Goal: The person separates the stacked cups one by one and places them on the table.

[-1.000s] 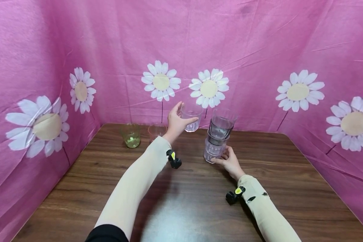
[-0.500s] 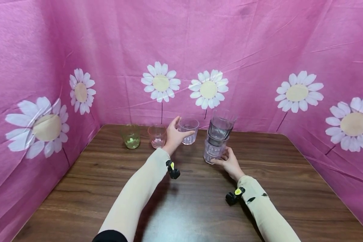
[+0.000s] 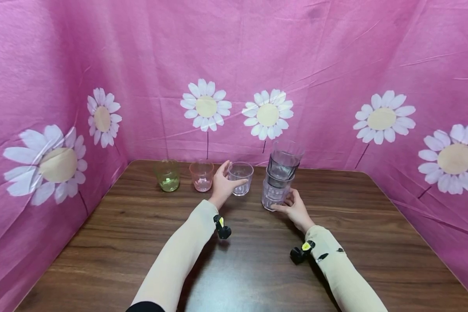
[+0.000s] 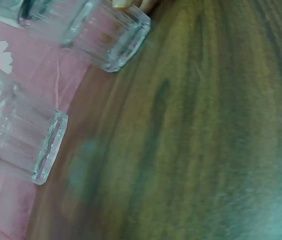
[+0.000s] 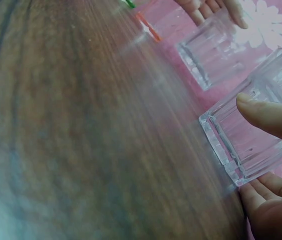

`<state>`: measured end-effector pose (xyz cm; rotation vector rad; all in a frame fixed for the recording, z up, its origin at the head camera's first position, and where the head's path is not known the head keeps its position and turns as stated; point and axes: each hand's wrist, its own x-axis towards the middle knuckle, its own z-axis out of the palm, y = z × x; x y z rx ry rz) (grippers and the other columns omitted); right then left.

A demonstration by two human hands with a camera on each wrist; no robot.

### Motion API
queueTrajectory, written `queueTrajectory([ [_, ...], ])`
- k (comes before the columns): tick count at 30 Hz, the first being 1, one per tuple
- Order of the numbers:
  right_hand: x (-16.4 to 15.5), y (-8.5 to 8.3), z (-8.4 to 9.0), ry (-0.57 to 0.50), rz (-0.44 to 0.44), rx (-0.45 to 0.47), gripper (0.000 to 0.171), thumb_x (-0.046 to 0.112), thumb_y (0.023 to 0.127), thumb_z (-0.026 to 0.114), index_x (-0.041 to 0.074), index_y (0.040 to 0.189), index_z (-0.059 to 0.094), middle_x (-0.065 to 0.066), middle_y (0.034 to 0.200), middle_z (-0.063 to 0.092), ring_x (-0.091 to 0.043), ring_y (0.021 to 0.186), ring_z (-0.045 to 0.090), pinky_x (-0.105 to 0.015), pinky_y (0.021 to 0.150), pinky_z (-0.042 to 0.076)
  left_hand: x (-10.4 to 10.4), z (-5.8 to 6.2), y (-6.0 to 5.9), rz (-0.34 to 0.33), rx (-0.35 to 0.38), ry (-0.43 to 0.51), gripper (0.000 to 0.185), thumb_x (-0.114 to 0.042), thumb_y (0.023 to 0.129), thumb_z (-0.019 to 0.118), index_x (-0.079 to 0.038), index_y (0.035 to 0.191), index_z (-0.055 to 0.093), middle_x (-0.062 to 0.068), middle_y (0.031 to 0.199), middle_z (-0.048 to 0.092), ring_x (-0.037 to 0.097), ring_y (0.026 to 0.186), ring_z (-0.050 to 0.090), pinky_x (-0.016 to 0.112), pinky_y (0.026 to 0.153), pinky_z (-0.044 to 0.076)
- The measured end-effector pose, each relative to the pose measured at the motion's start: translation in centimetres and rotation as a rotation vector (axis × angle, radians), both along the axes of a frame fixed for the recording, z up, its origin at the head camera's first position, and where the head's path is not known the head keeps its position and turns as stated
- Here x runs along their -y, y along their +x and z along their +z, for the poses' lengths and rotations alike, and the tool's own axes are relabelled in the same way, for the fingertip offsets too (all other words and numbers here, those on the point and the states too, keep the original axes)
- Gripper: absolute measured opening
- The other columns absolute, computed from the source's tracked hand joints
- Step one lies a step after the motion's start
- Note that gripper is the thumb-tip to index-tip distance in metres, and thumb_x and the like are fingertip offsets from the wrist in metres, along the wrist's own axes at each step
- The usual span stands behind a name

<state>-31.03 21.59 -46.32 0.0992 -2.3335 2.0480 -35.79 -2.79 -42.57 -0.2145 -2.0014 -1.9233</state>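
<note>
Head view, backdrop: pink fabric sheet printed with white daisies [image 3: 234,65], hung behind and to both sides of the table.
Table: dark brown wood-grain table [image 3: 238,268]; every cup stands on its far half.
Landmark: stack of clear ribbed plastic cups [image 3: 279,180], upright, its upper cups smoky grey, near the middle of the far edge.
Right hand: right hand [image 3: 294,209] at the near right of the stack's base, thumb and fingers curled round the bottom cup; in the right wrist view the thumb presses the cup's wall and the fingertips [image 5: 260,192] lie under its far side.
Left hand: left hand [image 3: 222,184] just left of the stack, fingers and thumb wrapped part way round the single clear ribbed plastic cup [image 3: 240,178], gripping it.
Single clear cup: upright, base on the table, just left of the stack and apart from it; the left wrist view shows a gap of tabletop between the two.
Pink cup: translucent pink plastic cup [image 3: 201,175], farther left of the stack, just beyond the left hand.
Green cup: translucent green plastic cup [image 3: 167,175], farthest left of the stack, near the side drape.
Sleeves: pale cream sleeves [image 3: 179,255] on both forearms, each with a small black wrist camera [image 3: 222,228] strapped near the cuff.
</note>
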Motion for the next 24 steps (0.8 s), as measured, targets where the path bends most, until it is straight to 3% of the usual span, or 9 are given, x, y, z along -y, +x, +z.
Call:
queueTrajectory([
  [7,-0.1,-0.2,-0.3,-0.001,0.002,-0.013,0.074,-0.009,0.08,0.075,-0.005,0.138,0.029,-0.024,0.136,0.045,-0.03,0.121,0.049,-0.017,0.089,0.048,0.1,-1.1,0.0,0.01,-0.003,0.017,0.089,0.005,0.064,0.09,0.007,0.142,0.046,0.024,0.141,0.052,0.033,0.133,0.049,0.037,0.113,0.039],
  [12,0.0,-0.1,-0.1,-0.003,-0.007,-0.013,0.073,-0.01,0.08,0.074,-0.004,0.137,0.029,-0.021,0.133,0.047,-0.029,0.119,0.051,-0.016,0.088,0.049,0.4,-1.4,-0.1,0.011,0.005,0.008,0.091,0.005,0.063,0.09,0.007,0.142,0.045,0.023,0.142,0.052,0.033,0.133,0.048,0.035,0.112,0.039],
  [13,0.1,-0.1,0.0,-0.001,-0.009,-0.011,0.073,-0.01,0.081,0.074,-0.004,0.137,0.029,-0.02,0.133,0.047,-0.029,0.119,0.05,-0.016,0.088,0.049,0.4,-1.0,0.3,0.004,0.008,0.005,0.091,0.006,0.064,0.09,0.008,0.142,0.044,0.024,0.142,0.051,0.034,0.134,0.048,0.036,0.112,0.039],
  [24,-0.1,-0.3,-0.2,-0.014,-0.009,0.019,0.075,-0.011,0.081,0.073,-0.002,0.14,0.027,-0.019,0.136,0.045,-0.03,0.124,0.047,-0.015,0.087,0.048,0.4,-1.9,-0.2,-0.005,-0.006,-0.006,0.092,0.007,0.065,0.089,0.009,0.143,0.041,0.025,0.144,0.048,0.035,0.135,0.045,0.038,0.114,0.038],
])
